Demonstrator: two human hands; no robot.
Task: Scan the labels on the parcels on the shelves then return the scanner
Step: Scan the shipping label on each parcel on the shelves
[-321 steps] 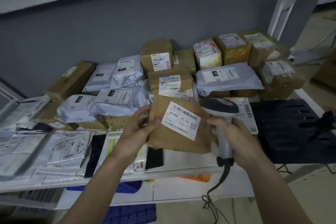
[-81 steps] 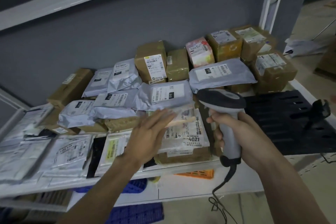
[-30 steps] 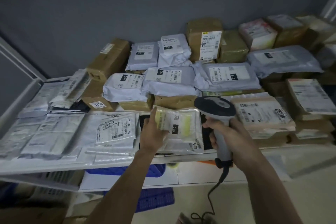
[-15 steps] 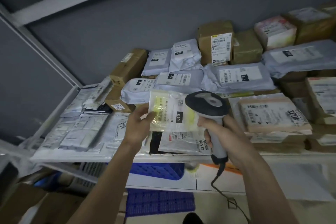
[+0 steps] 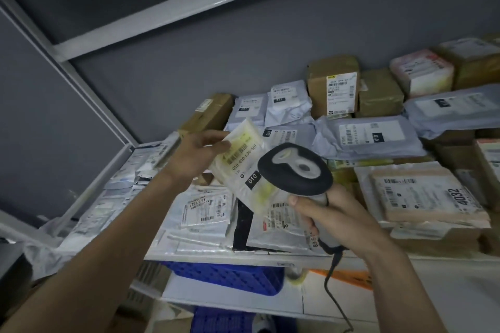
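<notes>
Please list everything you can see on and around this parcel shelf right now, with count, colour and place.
Clear pouch: one, transparent with yellow contents and a 010 tag, held above the shelf front.
Barcode scanner: one, grey and black, corded, in front of the pouch.
Grey poly mailers: several, mid shelf.
Brown cardboard boxes: several, along the back wall.
Parcel marked 4032: one, tan, front right.
Flat clear-bagged parcels: several, front left.
Shelf: one, white edge.
Blue crate: one, below the shelf.
Left hand: holds the pouch's top corner.
Right hand: grips the scanner's handle.
</notes>
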